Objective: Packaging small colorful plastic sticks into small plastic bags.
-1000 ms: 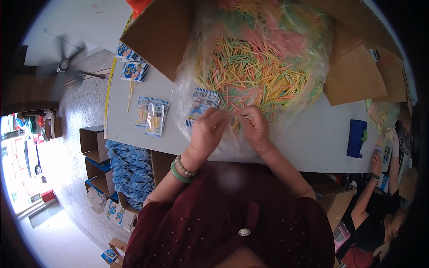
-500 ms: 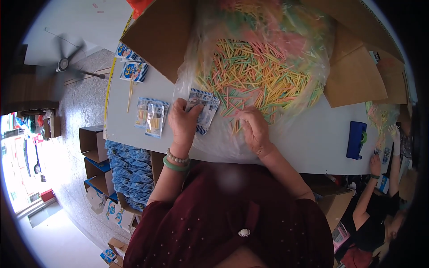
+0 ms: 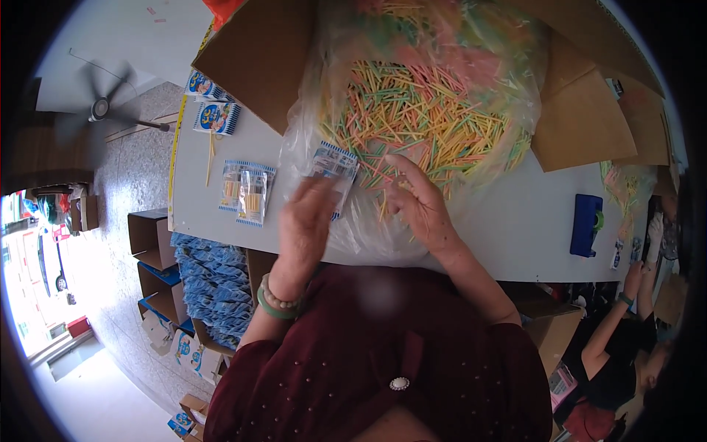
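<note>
A heap of short pastel candy sticks [image 3: 412, 110], yellow, pink, orange and green, lies in a large clear plastic bag [image 3: 302, 121]. At the heap's near edge is my right hand [image 3: 426, 210], one finger stretched out and apart from the others, with nothing visible in it. My left hand [image 3: 303, 225] is smeared by motion beside a blue-and-clear packet [image 3: 340, 166] on the bag's near left edge. It overlaps the packet's lower left part, and whether it touches it I cannot tell. Left of it lie two clear packets [image 3: 254, 199] with yellow sticks inside.
Blue printed packets [image 3: 216, 116] and loose yellow sticks [image 3: 210, 162] lie at the table's far left. Cardboard flaps [image 3: 250, 62] flank the bag. A blue tape dispenser [image 3: 587, 225] stands at right. Below the left edge is a box of blue packets [image 3: 213, 287]. A co-worker [image 3: 618, 353] works at right.
My left hand has come off the top of the packet, moving down toward me. The fingers of my right hand have spread from a pinch. The packet stays nearly in place.
</note>
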